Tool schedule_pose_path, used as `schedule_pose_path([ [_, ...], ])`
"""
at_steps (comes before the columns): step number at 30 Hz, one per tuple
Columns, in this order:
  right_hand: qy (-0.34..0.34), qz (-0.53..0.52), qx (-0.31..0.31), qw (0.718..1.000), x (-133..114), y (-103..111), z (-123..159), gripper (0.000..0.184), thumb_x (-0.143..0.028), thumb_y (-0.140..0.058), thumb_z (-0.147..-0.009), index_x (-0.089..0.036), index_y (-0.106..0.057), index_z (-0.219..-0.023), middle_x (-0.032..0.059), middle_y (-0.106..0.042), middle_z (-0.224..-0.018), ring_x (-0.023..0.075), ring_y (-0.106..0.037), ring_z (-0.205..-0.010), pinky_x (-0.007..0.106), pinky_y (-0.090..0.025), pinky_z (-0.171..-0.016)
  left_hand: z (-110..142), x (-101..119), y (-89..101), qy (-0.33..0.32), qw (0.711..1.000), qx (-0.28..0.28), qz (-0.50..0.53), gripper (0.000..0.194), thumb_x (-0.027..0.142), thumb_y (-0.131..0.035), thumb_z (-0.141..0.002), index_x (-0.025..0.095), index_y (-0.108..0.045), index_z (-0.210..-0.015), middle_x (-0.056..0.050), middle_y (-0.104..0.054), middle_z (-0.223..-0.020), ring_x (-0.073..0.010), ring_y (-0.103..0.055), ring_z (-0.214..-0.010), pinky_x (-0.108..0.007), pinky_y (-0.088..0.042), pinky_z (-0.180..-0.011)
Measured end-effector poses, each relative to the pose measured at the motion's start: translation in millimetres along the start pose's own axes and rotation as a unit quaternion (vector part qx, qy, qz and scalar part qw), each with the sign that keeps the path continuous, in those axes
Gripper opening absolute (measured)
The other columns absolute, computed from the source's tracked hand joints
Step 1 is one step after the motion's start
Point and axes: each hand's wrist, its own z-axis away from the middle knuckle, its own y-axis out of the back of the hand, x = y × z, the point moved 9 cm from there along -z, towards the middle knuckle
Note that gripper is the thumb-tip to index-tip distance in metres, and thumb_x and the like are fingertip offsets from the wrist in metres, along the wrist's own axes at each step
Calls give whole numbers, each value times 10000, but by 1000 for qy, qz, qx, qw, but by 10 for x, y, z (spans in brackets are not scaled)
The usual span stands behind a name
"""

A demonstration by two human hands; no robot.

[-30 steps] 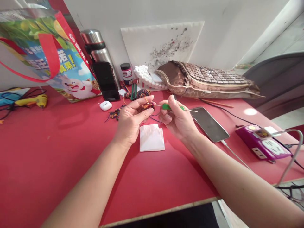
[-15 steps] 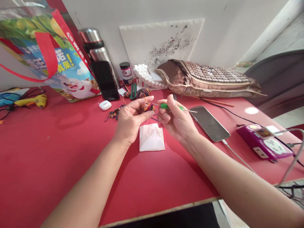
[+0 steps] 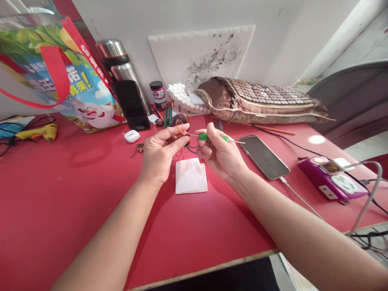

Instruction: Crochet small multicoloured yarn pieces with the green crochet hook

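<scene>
Between the thumb and fingers of my left hand point(image 3: 160, 151) is a small piece of multicoloured crochet point(image 3: 185, 137), mostly hidden by the fingers. An orange strand of yarn point(image 3: 181, 128) loops near the index finger. My right hand point(image 3: 220, 151) grips a crochet hook by its green handle point(image 3: 204, 137); one thin metal end reaches the crochet piece, the other points right. Below the hands lies a folded white tissue point(image 3: 190, 176) on the red table point(image 3: 91, 210). Behind them sits a ball of multicoloured yarn point(image 3: 180, 119), and a bit of crocheted yarn point(image 3: 139, 148) shows left of my left hand.
To the right are a charging phone point(image 3: 265, 157) and a purple power strip point(image 3: 330, 178). Along the back stand a dark phone point(image 3: 131, 105), a steel flask point(image 3: 124, 66), a jar point(image 3: 158, 95) and a brown beaded cushion point(image 3: 260, 101). An earphone case point(image 3: 131, 136) and yellow glue gun point(image 3: 39, 132) lie left.
The view has shifted slightly. My left fingers have closed further over the crochet piece, so less of it shows, and the hook's tip remains at the piece.
</scene>
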Motion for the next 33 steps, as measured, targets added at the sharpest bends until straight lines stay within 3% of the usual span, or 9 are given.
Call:
schedule_pose_path([
  [5, -22, -11, -12, 1000, -13, -41, 27, 500, -665, -918, -800, -185, -786, -840, -43, -623, -656, 59, -449, -508, 258, -400, -511, -21, -7, -1, 10, 1000, -10, 11, 368, 148, -976, -643, 276, -912, -981, 10, -757, -815, -137, -697, -813, -313, -620, -832],
  [10, -45, -3, -37, 998, -53, -69, 47, 436, -571, -984, -753, -187, -810, -866, -37, -654, -694, 63, -480, -539, 255, -432, -536, -30, 24, 13, 8, 1000, 1, 26, 383, 124, -964, -598, 266, -914, -950, 5, -760, -822, -122, -679, -813, -288, -597, -828],
  [18, -32, 7, -48, 998, -64, -21, 22, 392, -488, -1009, -729, -193, -814, -898, -35, -678, -724, 69, -513, -569, 254, -450, -558, -10, 51, 11, 1, 1000, -5, 10, 332, 125, -908, -681, 262, -912, -983, 3, -728, -803, -130, -678, -778, -327, -595, -843],
  [23, -36, 21, -98, 994, -42, -74, 50, 381, -502, -998, -739, -192, -812, -859, -13, -729, -714, 77, -533, -535, 254, -406, -524, -17, -42, -38, 46, 997, -45, 51, 351, 123, -940, -636, 269, -915, -954, 8, -745, -783, -148, -739, -820, -319, -612, -858],
  [27, -31, 22, -125, 991, -50, -108, 66, 358, -472, -1009, -730, -188, -814, -827, -6, -746, -705, 82, -560, -522, 259, -416, -535, -44, -133, -15, 78, 993, -53, 77, 446, 140, -998, -580, 288, -912, -992, 11, -776, -781, -150, -750, -782, -279, -589, -731],
  [30, -13, 32, -105, 994, -63, -88, 65, 361, -492, -993, -745, -197, -817, -855, -12, -733, -712, 84, -555, -533, 252, -385, -510, -49, -160, -8, 83, 992, -52, 82, 466, 135, -998, -586, 291, -909, -1016, 17, -778, -778, -144, -747, -759, -276, -582, -711],
  [33, 14, 22, -63, 998, -76, -47, 61, 363, -501, -980, -749, -210, -820, -896, -24, -712, -729, 79, -544, -559, 252, -417, -530, -39, -138, -21, 66, 992, -44, 96, 457, 88, -977, -604, 276, -905, -1015, 35, -764, -777, -133, -755, -782, -307, -614, -839],
])
